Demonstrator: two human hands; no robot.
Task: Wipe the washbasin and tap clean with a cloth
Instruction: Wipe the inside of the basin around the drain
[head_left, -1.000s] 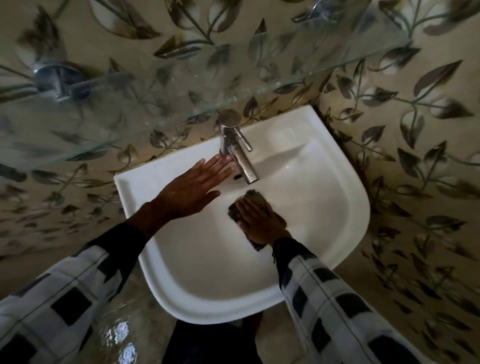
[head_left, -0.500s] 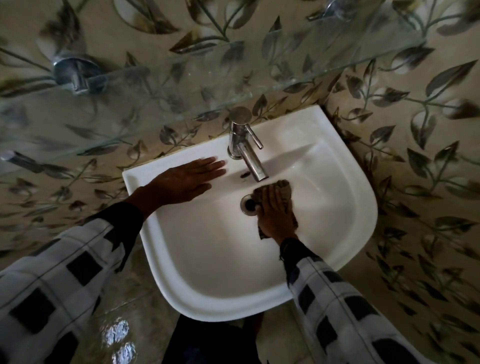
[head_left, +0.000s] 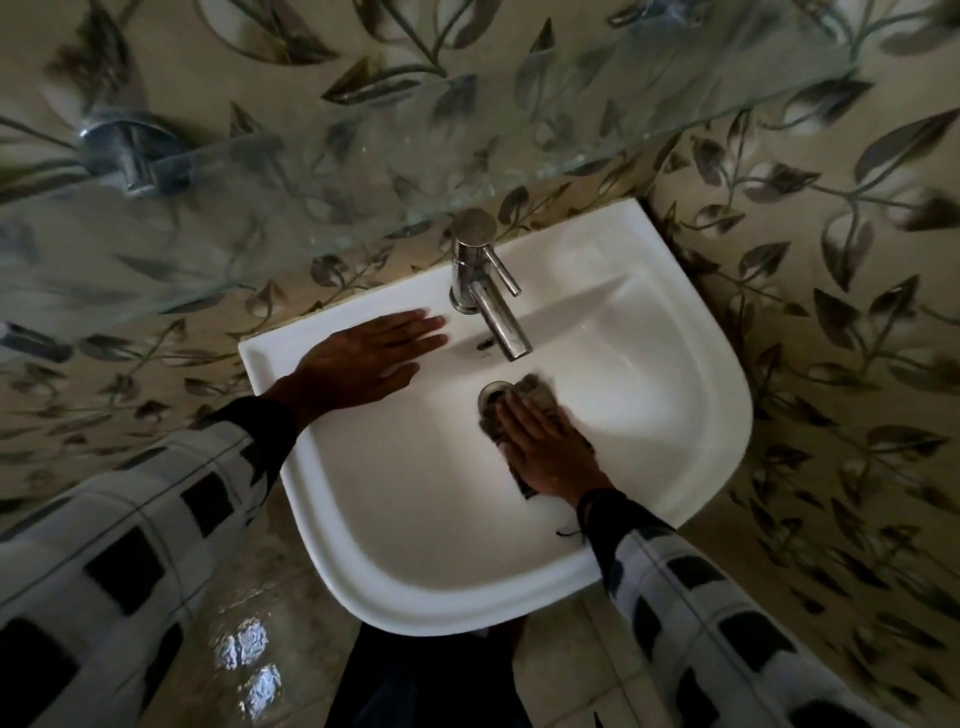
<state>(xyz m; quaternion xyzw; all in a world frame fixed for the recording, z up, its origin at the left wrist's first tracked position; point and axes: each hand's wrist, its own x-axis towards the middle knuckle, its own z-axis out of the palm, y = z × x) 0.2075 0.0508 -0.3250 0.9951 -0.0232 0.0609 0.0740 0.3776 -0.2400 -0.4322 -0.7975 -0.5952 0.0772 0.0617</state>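
Observation:
A white washbasin (head_left: 426, 540) hangs on a leaf-patterned wall. A chrome tap (head_left: 485, 283) stands at its back rim, spout angled over the bowl. My right hand (head_left: 545, 447) presses a dark grey cloth (head_left: 537, 388) flat against the bowl floor, just right of the drain (head_left: 491, 391); the cloth covers part of the drain's edge. My left hand (head_left: 371, 358) lies flat, fingers spread, on the basin's back left ledge beside the tap and holds nothing.
A glass shelf (head_left: 363, 156) on chrome brackets (head_left: 127, 148) juts out above the basin, close over the tap. Tiled walls close in at the back and right. A wet tiled floor (head_left: 244, 644) shows below the basin.
My right hand and the cloth slid from below the spout to the right of the drain, then slightly back toward the front. My left hand stayed flat on the ledge.

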